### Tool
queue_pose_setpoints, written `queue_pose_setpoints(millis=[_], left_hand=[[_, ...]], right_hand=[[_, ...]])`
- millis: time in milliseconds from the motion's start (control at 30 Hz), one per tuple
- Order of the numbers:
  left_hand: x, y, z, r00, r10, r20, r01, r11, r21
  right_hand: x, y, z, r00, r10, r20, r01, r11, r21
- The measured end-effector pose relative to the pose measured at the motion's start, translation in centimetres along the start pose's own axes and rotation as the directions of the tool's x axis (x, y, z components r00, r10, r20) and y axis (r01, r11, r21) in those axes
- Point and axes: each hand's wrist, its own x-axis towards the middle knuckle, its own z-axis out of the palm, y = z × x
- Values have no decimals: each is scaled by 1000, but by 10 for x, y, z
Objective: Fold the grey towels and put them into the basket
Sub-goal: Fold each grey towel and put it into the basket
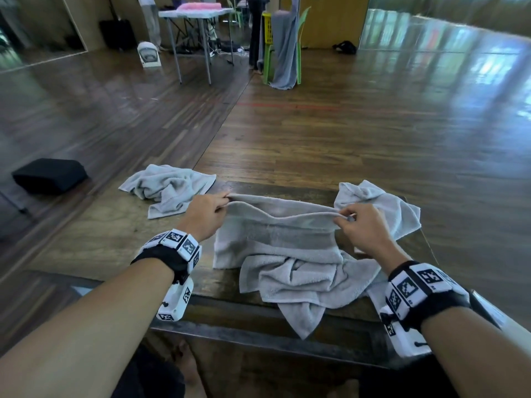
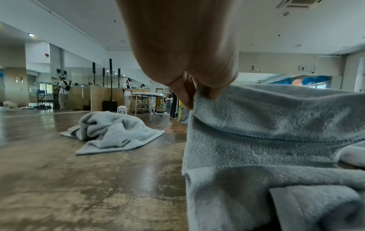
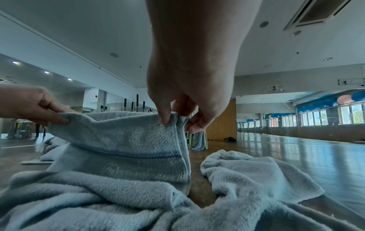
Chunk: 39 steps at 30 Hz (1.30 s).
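A grey towel (image 1: 275,239) lies on the wooden table (image 1: 94,242), its near part bunched and hanging over the front edge. My left hand (image 1: 222,203) pinches its far left corner and my right hand (image 1: 343,218) pinches its far right corner, lifting that edge a little. The left wrist view shows the left hand (image 2: 190,96) pinching the towel (image 2: 276,132); the right wrist view shows the right hand (image 3: 175,120) on the towel (image 3: 128,140). A second crumpled grey towel (image 1: 169,186) lies at the far left, a third (image 1: 382,208) at the far right. No basket is in view.
A black box (image 1: 48,175) sits on the floor to the left of the table. Farther off stand a white folding table (image 1: 195,15) and a green chair draped with grey cloth (image 1: 284,47). People stand in the background.
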Motion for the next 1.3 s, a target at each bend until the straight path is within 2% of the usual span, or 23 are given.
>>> queue_pose_setpoints(millis=[200, 367, 467, 600, 967, 1300], left_hand=[[-36, 9, -13, 997, 71, -19, -71, 997, 3], [-68, 12, 0, 985, 20, 173, -39, 994, 106], [-85, 12, 12, 987, -28, 161, 17, 997, 73], [-91, 13, 11, 990, -109, 85, 113, 993, -45], [-77, 18, -19, 982, -182, -57, 173, 975, -138], [-79, 20, -32, 985, -161, -64, 150, 977, -151]], right_hand=[[-22, 0, -7, 1000, -14, 4, 14, 1000, 15], [-52, 11, 6, 991, 23, 134, -21, 1000, -16], [-69, 20, 16, 980, 60, 189, -50, 997, -60], [-75, 28, 15, 987, 57, 151, -48, 997, -60], [-63, 11, -4, 996, -29, -87, 29, 1000, -4], [-55, 8, -5, 996, -1, -84, 4, 999, 35]])
